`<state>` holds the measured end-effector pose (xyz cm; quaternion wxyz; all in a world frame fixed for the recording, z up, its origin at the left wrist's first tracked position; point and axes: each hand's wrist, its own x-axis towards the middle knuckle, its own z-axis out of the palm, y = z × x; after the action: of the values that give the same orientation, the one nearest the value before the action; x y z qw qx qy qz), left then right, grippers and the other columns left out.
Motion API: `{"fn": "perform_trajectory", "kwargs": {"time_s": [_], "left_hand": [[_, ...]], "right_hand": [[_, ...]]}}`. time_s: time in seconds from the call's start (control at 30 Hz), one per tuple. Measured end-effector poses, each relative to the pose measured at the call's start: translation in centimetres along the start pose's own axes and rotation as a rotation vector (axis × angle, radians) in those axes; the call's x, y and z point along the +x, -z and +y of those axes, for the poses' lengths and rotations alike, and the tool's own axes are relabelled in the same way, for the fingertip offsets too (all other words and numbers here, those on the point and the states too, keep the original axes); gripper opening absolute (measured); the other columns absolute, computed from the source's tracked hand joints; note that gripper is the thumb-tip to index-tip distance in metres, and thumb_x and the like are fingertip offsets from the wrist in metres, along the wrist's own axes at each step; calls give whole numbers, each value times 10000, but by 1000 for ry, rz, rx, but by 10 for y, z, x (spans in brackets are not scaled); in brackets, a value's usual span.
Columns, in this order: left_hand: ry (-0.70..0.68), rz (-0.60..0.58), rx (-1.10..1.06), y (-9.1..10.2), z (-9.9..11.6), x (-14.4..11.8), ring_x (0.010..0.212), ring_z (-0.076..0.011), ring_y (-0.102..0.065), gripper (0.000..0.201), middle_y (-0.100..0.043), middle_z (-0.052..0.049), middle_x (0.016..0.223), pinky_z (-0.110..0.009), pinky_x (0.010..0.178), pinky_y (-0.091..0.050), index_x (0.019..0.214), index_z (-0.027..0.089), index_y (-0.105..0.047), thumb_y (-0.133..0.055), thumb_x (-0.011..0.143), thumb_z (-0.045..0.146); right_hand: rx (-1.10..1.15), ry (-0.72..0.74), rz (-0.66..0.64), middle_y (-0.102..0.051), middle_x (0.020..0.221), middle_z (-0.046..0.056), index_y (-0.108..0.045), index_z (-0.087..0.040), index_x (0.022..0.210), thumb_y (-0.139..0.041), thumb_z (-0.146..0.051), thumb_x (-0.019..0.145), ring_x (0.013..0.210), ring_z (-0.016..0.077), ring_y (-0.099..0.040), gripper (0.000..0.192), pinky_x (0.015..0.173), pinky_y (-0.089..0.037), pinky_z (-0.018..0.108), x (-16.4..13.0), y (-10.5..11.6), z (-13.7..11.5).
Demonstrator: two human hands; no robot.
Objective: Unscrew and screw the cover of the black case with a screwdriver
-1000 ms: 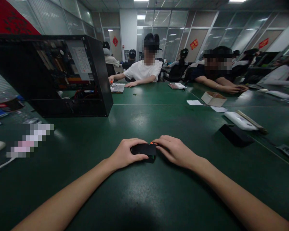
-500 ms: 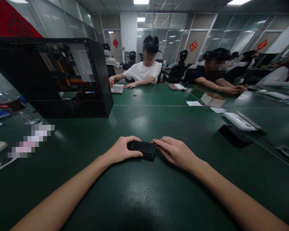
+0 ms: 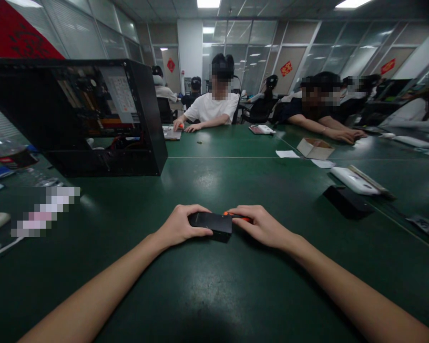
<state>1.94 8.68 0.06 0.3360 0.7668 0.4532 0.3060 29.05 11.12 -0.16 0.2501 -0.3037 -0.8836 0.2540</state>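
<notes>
My left hand [image 3: 177, 224] is wrapped round the left end of a small black rectangular box [image 3: 218, 223], thumb along its near side and fingers on the far side. The box lies low over the green table. From the right, my right hand [image 3: 264, 226] pinches a slim orange-and-black tool [image 3: 249, 220]. The orange end of this tool points left and is at the far right corner of the box. Whether it touches the box I cannot tell. Part of the tool is hidden by my fingers, and its exact kind does not show.
An opened black computer case [image 3: 148, 119] stands at the back left, a bottle [image 3: 10, 152] beside it. To the right lie a black block [image 3: 348, 202], a white device [image 3: 353, 181] and an open cardboard box [image 3: 315, 148]. Co-workers sit across the green table [image 3: 207, 286].
My right hand has turned slightly, and more of the orange tool now shows between its fingers. My left hand keeps its grip on the black box, which has barely moved.
</notes>
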Motion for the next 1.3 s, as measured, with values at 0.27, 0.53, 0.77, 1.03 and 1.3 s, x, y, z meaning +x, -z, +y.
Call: {"fn": "perform_trajectory", "kwargs": {"time_s": [0.27, 0.53, 0.77, 1.03, 1.3], "left_hand": [[-10, 29, -74, -1, -3, 0, 927, -235, -679, 422, -751, -47, 1022, -313, 822, -480, 1092, 178, -737, -845, 743, 389], [85, 266, -465, -3, -18, 11, 795, -206, -641, 495, -706, -51, 824, -297, 756, -487, 1013, 117, -724, -752, 788, 557], [132, 353, -583, -6, -25, 16, 568, -134, -514, 697, -585, -12, 613, -257, 603, -430, 829, 100, -754, -535, 859, 761], [132, 344, -496, -6, -24, 15, 497, -135, -453, 713, -538, 6, 548, -256, 540, -374, 834, 112, -748, -472, 880, 768], [97, 296, -457, -6, -22, 15, 531, -139, -523, 600, -618, -25, 596, -253, 574, -418, 662, 148, -639, -502, 928, 668]], "right_hand": [[-197, 60, -19, -718, 1010, 84, -670, -173, 1171, -500, -292, 976, 868, 176, -666, 285, 789, -507, 306, -7, 15, 19], [-397, -103, -8, -697, 1078, 90, -645, -178, 1175, -480, -324, 996, 932, 209, -672, 285, 831, -534, 354, -6, 7, 32], [-421, 35, 125, -668, 1175, 135, -636, -169, 1208, -476, -360, 1013, 1062, 248, -619, 316, 925, -531, 427, -1, -3, 0], [-402, 62, 38, -577, 1361, 166, -471, -142, 1447, -553, -308, 979, 1204, 282, -569, 504, 1038, -492, 456, 6, -55, -56], [-381, -119, 215, -570, 1395, 124, -399, -238, 1505, -487, -325, 1008, 1240, 237, -574, 512, 1051, -492, 425, -75, -1, -63]]}}
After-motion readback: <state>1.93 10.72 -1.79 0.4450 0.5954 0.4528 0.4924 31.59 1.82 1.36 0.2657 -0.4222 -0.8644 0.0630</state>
